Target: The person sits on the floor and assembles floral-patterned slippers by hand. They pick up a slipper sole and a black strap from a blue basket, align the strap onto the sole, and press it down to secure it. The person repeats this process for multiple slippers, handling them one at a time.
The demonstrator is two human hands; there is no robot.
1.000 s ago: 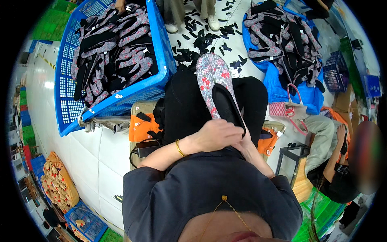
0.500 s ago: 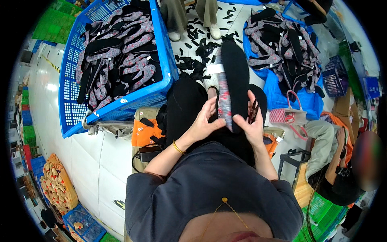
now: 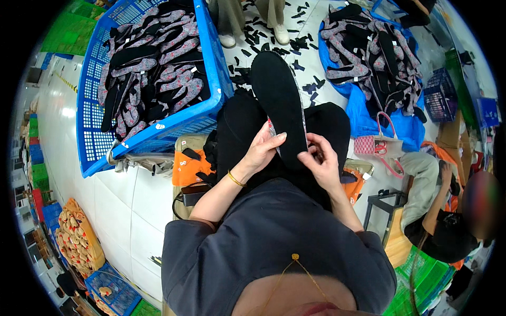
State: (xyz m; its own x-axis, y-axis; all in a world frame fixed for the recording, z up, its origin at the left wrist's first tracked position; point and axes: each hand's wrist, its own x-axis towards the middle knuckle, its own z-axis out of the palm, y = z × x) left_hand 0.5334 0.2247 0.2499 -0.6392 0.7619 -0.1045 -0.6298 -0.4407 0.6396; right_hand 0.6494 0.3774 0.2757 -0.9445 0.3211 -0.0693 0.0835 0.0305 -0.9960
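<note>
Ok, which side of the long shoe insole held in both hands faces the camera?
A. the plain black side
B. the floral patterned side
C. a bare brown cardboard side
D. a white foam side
A: the long black shoe insole shows its plain black face upward, with only a sliver of floral pattern visible at its edge, held between the left hand and the right hand over the lap.
</note>
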